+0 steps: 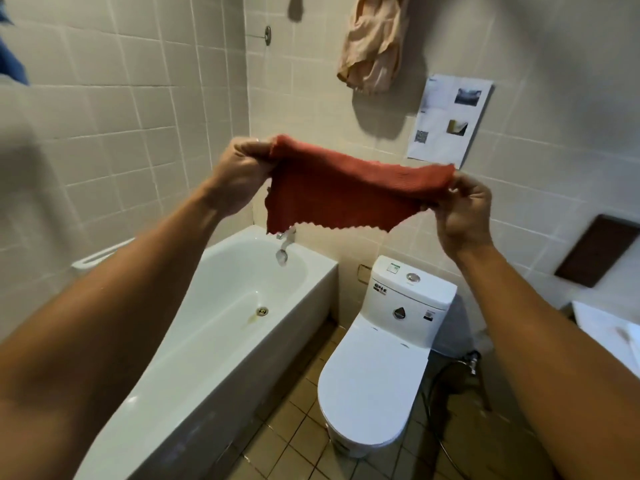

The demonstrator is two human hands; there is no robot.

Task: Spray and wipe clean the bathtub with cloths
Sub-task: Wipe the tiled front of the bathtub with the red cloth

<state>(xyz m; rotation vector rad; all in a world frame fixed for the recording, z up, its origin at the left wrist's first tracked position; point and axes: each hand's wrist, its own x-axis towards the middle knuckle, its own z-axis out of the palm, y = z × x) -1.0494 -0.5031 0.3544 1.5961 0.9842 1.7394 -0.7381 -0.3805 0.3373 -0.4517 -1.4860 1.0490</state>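
A red cloth [346, 192] with a zigzag lower edge is stretched out in the air in front of me, above the far end of the bathtub. My left hand [239, 174] pinches its upper left corner. My right hand [465, 211] pinches its right corner, slightly lower. The white bathtub [304, 268] runs along the tiled left wall, with a chrome faucet [284, 244] at its far end and a drain [262, 311] in its floor. No spray bottle is in view.
A white toilet [377, 368] with shut lid stands right of the tub on the tan tiled floor [294, 434]. A beige cloth [375, 43] hangs on the far wall beside a paper sheet [450, 119]. A white counter edge [609, 327] sits at the right.
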